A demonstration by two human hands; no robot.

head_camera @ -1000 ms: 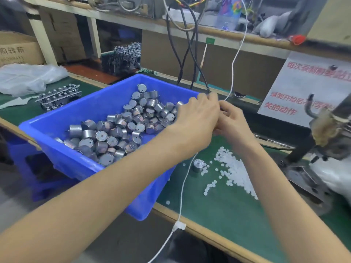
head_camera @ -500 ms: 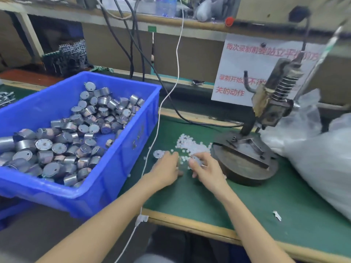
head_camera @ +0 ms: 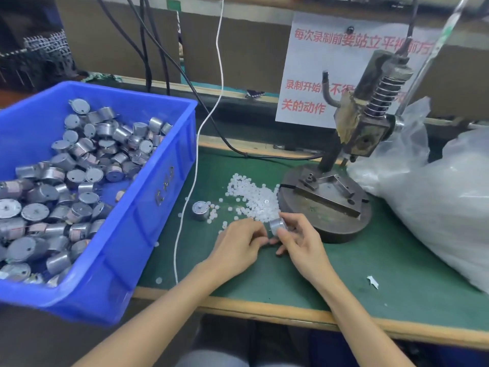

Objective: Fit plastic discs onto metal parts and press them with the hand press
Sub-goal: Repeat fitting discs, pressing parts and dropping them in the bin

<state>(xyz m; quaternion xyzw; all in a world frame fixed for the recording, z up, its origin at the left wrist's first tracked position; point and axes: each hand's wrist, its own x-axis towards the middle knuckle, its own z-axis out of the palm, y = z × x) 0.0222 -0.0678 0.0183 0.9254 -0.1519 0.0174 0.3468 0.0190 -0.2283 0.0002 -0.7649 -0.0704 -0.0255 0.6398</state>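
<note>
Now both your hands meet at the near edge of the plastic discs (head_camera: pixel 254 197), just in front of the hand press (head_camera: pixel 344 160).
Your blue bin (head_camera: pixel 169 197) on the left is heaped with metal parts (head_camera: pixel 79 176); a clear bag (head_camera: pixel 449 202) lies far right on the counter (head_camera: pixel 370 260). Your right hand (head_camera: pixel 301 242) pinches one metal part (head_camera: pixel 277 225) between fingers and thumb. Your left hand (head_camera: pixel 238 242) has its fingers curled in just beside that part; whether they hold a disc cannot be told. A lone part (head_camera: pixel 200 210) stands left of the pile.
</note>
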